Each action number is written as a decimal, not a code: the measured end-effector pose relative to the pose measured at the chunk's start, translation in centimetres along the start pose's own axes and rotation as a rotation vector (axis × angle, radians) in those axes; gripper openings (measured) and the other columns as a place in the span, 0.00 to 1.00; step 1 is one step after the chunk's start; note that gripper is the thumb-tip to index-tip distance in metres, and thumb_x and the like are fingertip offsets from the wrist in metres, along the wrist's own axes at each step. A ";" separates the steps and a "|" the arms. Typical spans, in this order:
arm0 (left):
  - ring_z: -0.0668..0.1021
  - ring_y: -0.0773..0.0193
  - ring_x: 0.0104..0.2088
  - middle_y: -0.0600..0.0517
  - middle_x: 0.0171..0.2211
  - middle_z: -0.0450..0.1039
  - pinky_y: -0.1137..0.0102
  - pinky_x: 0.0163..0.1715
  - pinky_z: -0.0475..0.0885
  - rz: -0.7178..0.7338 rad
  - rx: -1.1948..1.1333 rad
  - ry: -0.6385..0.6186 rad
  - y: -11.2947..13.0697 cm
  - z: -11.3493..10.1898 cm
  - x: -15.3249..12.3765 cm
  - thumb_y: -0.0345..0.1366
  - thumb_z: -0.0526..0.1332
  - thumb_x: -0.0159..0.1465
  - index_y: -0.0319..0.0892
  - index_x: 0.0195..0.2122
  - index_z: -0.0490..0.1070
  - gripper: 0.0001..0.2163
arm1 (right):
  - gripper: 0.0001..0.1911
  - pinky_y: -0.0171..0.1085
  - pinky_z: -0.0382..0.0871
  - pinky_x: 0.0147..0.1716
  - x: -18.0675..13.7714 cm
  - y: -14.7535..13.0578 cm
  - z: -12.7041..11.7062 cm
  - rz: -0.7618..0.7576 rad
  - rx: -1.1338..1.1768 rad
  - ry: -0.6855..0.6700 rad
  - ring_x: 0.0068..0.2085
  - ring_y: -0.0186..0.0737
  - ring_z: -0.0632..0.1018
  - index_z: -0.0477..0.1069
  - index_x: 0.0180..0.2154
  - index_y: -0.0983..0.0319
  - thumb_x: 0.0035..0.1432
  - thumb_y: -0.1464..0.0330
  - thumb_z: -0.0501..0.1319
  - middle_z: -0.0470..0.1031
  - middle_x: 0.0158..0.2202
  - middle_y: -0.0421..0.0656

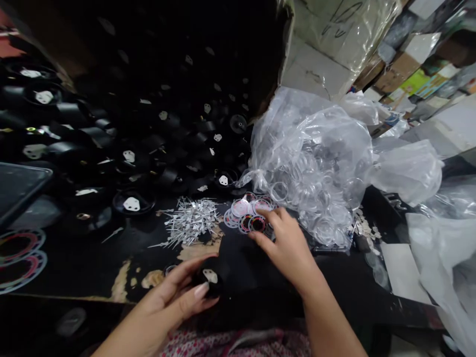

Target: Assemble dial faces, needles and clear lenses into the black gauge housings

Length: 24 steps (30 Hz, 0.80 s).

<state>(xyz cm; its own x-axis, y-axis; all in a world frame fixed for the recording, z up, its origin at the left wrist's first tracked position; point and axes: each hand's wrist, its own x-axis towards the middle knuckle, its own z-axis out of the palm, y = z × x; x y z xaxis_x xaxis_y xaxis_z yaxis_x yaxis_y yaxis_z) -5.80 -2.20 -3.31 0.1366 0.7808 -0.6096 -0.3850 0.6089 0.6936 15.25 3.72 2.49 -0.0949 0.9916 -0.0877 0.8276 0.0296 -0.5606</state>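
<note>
Black plastic fills the left hand (178,295) that I watch from afar: thumb and fingers are closed around a round housing (210,276) with a white plate in it, over the near part of the bench (241,267). I see the right hand (286,240) extended forward, thumb and forefinger at the edge of a pile of printed discs (241,208); I cannot tell whether they pinch one. Just left of that pile lie white pointers (193,220); to its right, I see a bag of clear rings (312,178).
</note>
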 end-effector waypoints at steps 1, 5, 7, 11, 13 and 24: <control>0.84 0.49 0.46 0.48 0.50 0.82 0.64 0.39 0.83 -0.041 -0.057 0.008 0.1 0.0 -0.1 0.39 0.75 0.52 0.52 0.45 0.82 0.17 | 0.21 0.55 0.68 0.53 0.4 0.6 0.1 0.034 -0.123 0.036 0.52 0.55 0.76 0.73 0.55 0.60 0.60 0.66 0.68 0.75 0.49 0.51; 0.85 0.51 0.44 0.49 0.49 0.83 0.61 0.48 0.80 -0.125 -0.241 -0.086 1.1 0.4 -0.5 0.33 0.75 0.53 0.51 0.48 0.79 0.20 | 0.17 0.55 0.69 0.53 0.8 1.8 0.8 0.040 -0.154 0.052 0.53 0.57 0.75 0.74 0.52 0.63 0.60 0.71 0.66 0.73 0.52 0.54; 0.85 0.49 0.44 0.46 0.46 0.84 0.59 0.48 0.80 -0.118 -0.294 -0.137 1.8 0.9 -0.6 0.35 0.73 0.57 0.48 0.44 0.78 0.14 | 0.13 0.49 0.71 0.52 0.3 1.3 1.1 0.004 0.039 0.057 0.51 0.50 0.77 0.75 0.49 0.62 0.63 0.74 0.62 0.76 0.48 0.50; 0.87 0.54 0.35 0.46 0.37 0.85 0.62 0.37 0.83 -0.088 -0.315 -0.087 3.0 2.3 -0.5 0.36 0.65 0.66 0.45 0.41 0.75 0.04 | 0.15 0.39 0.72 0.48 -1.1 -0.5 1.3 -0.159 0.412 -0.063 0.46 0.39 0.79 0.76 0.50 0.58 0.66 0.75 0.58 0.79 0.43 0.43; 0.86 0.58 0.35 0.46 0.39 0.85 0.68 0.35 0.82 -0.043 -0.326 -0.013 3.4 2.8 -0.4 0.37 0.61 0.70 0.44 0.45 0.76 0.07 | 0.16 0.38 0.72 0.46 -1.7 -1.0 1.2 -0.155 0.486 -0.060 0.45 0.38 0.78 0.75 0.52 0.57 0.66 0.74 0.58 0.78 0.43 0.42; 0.76 0.52 0.61 0.53 0.59 0.77 0.68 0.49 0.80 0.053 -0.268 -0.026 1.2 3.8 -0.5 0.45 0.70 0.61 0.54 0.49 0.82 0.15 | 0.07 0.33 0.70 0.39 -2.1 -3.6 2.1 -0.077 0.547 0.083 0.38 0.33 0.77 0.75 0.42 0.57 0.63 0.73 0.62 0.77 0.37 0.38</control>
<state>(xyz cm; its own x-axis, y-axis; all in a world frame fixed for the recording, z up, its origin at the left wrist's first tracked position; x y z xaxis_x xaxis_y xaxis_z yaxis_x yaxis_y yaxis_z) -2.90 -1.29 -0.74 0.1317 0.8159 -0.5630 -0.6193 0.5111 0.5960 11.33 1.24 2.98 -0.0812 0.9964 0.0234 0.4099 0.0548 -0.9105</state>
